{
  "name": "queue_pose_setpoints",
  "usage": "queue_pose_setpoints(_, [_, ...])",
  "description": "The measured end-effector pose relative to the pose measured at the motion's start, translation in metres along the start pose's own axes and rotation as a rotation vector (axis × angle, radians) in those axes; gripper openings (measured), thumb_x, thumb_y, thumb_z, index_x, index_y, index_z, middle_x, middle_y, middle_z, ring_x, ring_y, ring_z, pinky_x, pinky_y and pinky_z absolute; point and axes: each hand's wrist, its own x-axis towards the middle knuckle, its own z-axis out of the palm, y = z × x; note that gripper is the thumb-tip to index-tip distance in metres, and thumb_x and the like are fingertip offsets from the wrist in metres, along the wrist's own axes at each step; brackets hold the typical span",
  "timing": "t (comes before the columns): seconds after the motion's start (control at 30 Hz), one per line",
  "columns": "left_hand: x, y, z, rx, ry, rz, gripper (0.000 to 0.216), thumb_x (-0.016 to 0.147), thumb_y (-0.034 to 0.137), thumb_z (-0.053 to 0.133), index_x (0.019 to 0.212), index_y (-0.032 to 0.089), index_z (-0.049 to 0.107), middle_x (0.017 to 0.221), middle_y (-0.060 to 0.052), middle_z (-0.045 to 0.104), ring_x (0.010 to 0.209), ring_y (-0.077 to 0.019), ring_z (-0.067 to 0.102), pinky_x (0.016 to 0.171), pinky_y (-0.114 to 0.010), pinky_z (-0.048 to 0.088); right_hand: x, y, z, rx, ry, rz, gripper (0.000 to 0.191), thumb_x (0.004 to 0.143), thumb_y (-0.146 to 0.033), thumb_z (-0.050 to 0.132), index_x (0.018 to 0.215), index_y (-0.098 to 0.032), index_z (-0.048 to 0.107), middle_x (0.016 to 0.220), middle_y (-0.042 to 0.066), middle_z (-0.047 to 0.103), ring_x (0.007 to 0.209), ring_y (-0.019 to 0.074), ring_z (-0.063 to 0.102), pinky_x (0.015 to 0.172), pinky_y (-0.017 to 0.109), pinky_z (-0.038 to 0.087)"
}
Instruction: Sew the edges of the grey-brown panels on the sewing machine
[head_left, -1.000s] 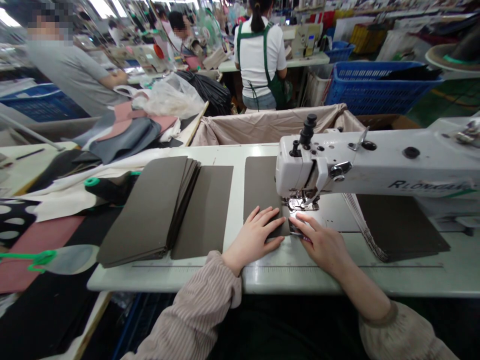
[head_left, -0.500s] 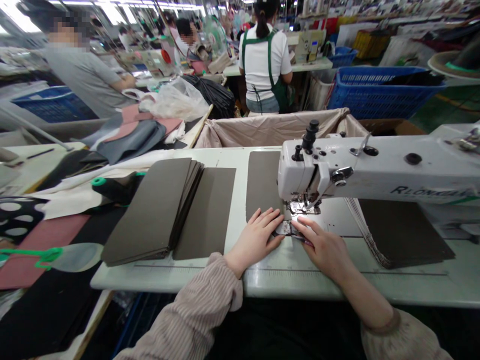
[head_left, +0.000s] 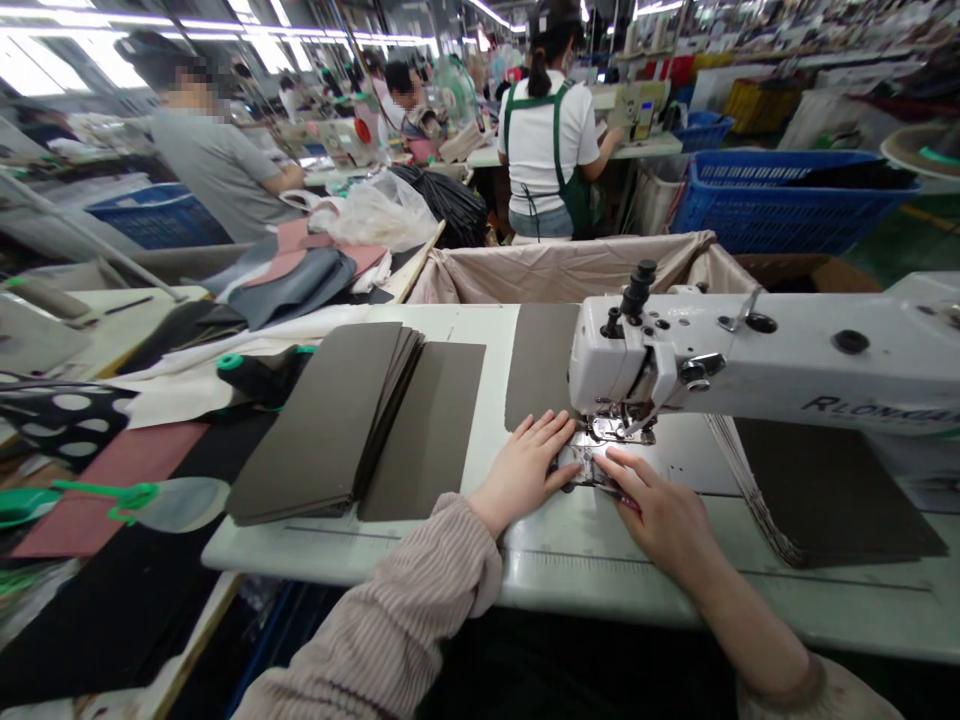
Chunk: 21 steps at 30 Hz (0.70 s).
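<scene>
A grey-brown panel [head_left: 541,365] lies at the sewing machine [head_left: 675,350], left of the needle and partly behind the machine head. My left hand [head_left: 529,465] rests with its fingers stretched over the panel's near edge, just left of the presser foot [head_left: 619,428]. Close to the needle plate, my right hand [head_left: 664,515] has its index finger pointing forward. Its other fingers curl round a small dark and purplish object, mostly hidden beneath them. Stacked matching panels [head_left: 322,420] stand at the left, with a single panel [head_left: 431,430] beside them. Another stack [head_left: 832,490] lies at the right.
Beyond the table [head_left: 555,560] hangs a cloth-lined bin [head_left: 570,265]. A black thread cone [head_left: 259,375] and fabric pieces [head_left: 112,480] cover the left side. A blue crate [head_left: 795,205] and a person in a green apron [head_left: 551,150] are farther back.
The camera view has shifted, moving the scene right and slightly down. Relative to the machine, the panel has slid away from me with my left hand. The aproned person's arm now reaches right.
</scene>
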Motion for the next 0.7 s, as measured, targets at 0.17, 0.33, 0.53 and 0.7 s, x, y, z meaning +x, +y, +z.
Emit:
queue_pose_setpoints(0.17, [0.0003, -0.0008, 0.0005, 0.006, -0.008, -0.002, 0.060, 0.097, 0.053, 0.047, 0.150, 0.027, 0.033, 0.157, -0.004, 0.033, 0.146, -0.0230, 0.027, 0.120, -0.045, 0.019, 0.0003, -0.0003, -0.0004, 0.000, 0.006, -0.005, 0.060, 0.089, -0.018, 0.052, 0.145, -0.036, 0.042, 0.147, -0.001, 0.047, 0.090, 0.0209, 0.069, 0.066, 0.034, 0.058])
queue_pose_setpoints(0.33, [0.0008, -0.0009, 0.0017, 0.019, -0.015, -0.005, 0.064, 0.097, 0.054, 0.046, 0.152, 0.025, 0.029, 0.158, -0.004, 0.030, 0.147, -0.0232, 0.025, 0.121, -0.045, 0.019, 0.0012, -0.0003, 0.0005, 0.010, 0.011, -0.012, 0.062, 0.088, -0.017, 0.052, 0.146, -0.035, 0.041, 0.147, 0.000, 0.048, 0.092, 0.0210, 0.068, 0.069, 0.034, 0.058])
queue_pose_setpoints(0.53, [0.0005, 0.0000, 0.0024, 0.027, -0.014, -0.007, 0.064, 0.098, 0.054, 0.045, 0.152, 0.026, 0.028, 0.158, -0.003, 0.029, 0.147, -0.0239, 0.025, 0.120, -0.045, 0.020, 0.0013, -0.0003, -0.0002, 0.009, 0.009, -0.006, 0.061, 0.088, -0.016, 0.052, 0.145, -0.036, 0.042, 0.146, 0.000, 0.048, 0.094, 0.0213, 0.068, 0.071, 0.034, 0.058])
queue_pose_setpoints(0.7, [-0.0002, 0.0012, 0.0030, 0.033, 0.003, -0.008, 0.062, 0.098, 0.053, 0.045, 0.152, 0.025, 0.030, 0.158, -0.003, 0.030, 0.146, -0.0236, 0.026, 0.121, -0.044, 0.020, 0.0010, -0.0011, -0.0001, 0.017, 0.023, -0.010, 0.062, 0.088, -0.016, 0.052, 0.145, -0.035, 0.042, 0.146, 0.001, 0.049, 0.095, 0.0209, 0.068, 0.073, 0.034, 0.059])
